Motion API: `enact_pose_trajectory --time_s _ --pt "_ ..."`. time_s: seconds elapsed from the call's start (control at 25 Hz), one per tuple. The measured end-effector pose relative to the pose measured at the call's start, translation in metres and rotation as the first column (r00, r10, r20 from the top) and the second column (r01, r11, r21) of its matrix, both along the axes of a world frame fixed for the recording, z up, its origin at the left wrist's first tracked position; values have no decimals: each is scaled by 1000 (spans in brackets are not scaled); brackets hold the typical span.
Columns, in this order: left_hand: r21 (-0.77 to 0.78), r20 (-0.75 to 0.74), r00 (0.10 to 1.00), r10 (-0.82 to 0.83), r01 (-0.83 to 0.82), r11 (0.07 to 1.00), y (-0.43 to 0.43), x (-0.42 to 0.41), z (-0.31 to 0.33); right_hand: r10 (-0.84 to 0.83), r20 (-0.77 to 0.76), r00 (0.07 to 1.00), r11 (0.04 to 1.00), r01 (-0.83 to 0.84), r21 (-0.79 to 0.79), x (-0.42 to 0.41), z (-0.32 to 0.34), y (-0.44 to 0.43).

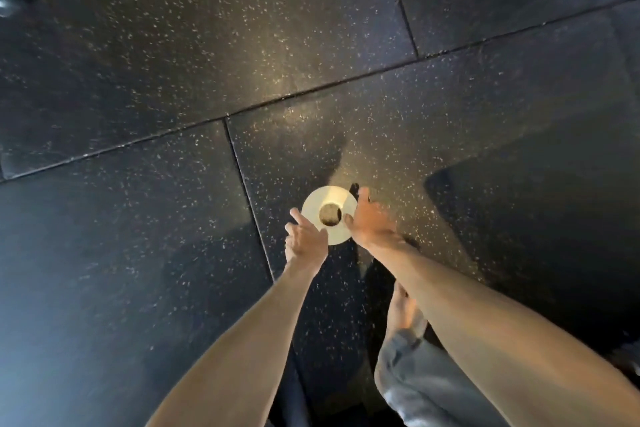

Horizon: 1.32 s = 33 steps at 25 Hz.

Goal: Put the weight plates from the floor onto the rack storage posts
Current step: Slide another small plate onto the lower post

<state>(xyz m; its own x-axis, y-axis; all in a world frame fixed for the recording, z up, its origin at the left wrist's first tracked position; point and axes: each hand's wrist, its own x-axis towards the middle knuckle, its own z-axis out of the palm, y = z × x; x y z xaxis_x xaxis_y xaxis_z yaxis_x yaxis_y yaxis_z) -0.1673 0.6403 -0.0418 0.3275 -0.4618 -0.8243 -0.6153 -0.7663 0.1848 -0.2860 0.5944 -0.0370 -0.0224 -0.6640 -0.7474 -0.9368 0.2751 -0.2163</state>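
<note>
Now we flank the small white weight plate on the speckled rubber floor, left hand and right hand unclenched at opposite rims; hook fingertips under before lifting.

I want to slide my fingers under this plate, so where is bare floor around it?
The white plate has open speckled floor beyond its far rim, up to the diagonal mat seam. The sides are crowded: left hand at the near-left edge, right hand at the right edge.
</note>
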Motion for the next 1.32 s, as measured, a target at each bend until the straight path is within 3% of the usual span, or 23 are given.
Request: enact_pose_trajectory --time_s 0.16,0.28,0.52,0.68,0.84,1.0,1.16,1.32 --pt "-108 69 998 2 5 994 1 -8 -44 48 -43 998 997 -50 -57 8 -42 5" --pt "-196 108 994 11 11 981 -2 -7 -54 46 10 999 994 -45 -95 11 -52 2" --pt "-160 105 994 16 1 987 2 15 3 242 -39 970 956 -245 -160 18 3 8" --pt "-132 208 976 -68 97 987 10 58 122 264 -26 964 950 -265 -167 51 112 16" --pt "-170 250 968 -10 55 984 33 109 280 233 146 962 953 -195 -233 100 256 32" --pt "-172 284 946 159 -112 979 94 161 432 277 238 931 958 -246 -151 161 399 73" --pt "-120 307 903 300 -276 954 174 192 543 269 365 891 956 -293 9 202 505 117" --pt "-121 334 828 451 -437 891 249 210 623 329 459 825 895 -428 128 234 578 170"
